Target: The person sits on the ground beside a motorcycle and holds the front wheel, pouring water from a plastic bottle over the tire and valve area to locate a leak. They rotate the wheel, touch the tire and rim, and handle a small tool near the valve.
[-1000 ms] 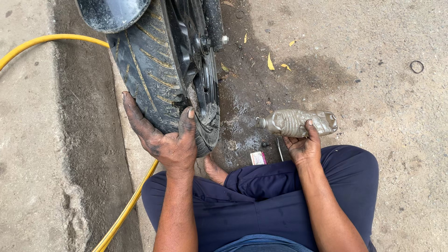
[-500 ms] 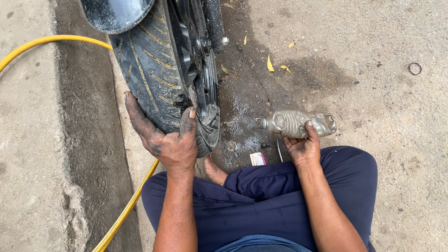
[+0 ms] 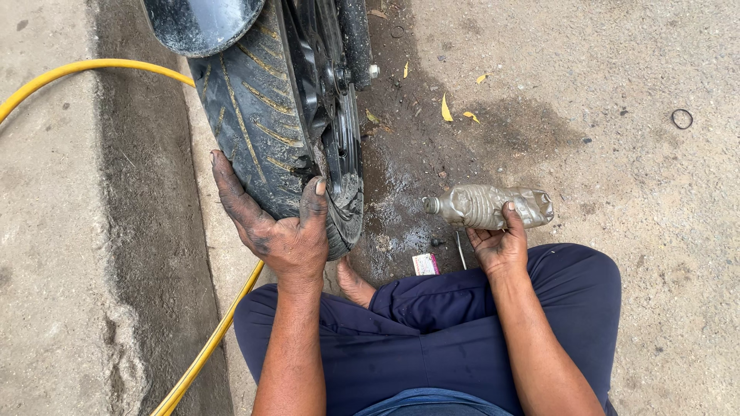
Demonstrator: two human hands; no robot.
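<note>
At 11 o'clock from the squatting person's knees, a motorcycle tyre stands upright on wet concrete ground, tread with yellowish grooves facing the camera. Left hand is clamped on the tyre's bottom edge: fingers spread over the tread on the 9 o'clock side, thumb hooked over the sidewall toward the rim. Hand is black with grease. Mud clots sit on the lowest part of the rim, just beside the thumb.

Right hand at 2 o'clock from the knees grasps a grimy, dented plastic bottle from below, thumb over its far side. Bottle lies roughly horizontal, neck pointing to 9 o'clock toward the wheel, well apart from the tyre. Cannot tell whether it rests on the ground or is lifted clear.

Dark mudguard overhangs the tyre at 12 o'clock. Yellow hose curves in from 10 o'clock, passes behind the tyre, and reappears at 7 o'clock running down past the left forearm. Bare foot sits between the hands, just under the tyre. Small pink-and-white packet lies on the wet patch near the foot, with a thin metal rod beside it. Yellow leaves are scattered at 1 o'clock. Small dark ring lies far out at 2 o'clock. Navy trousers cover both legs.
</note>
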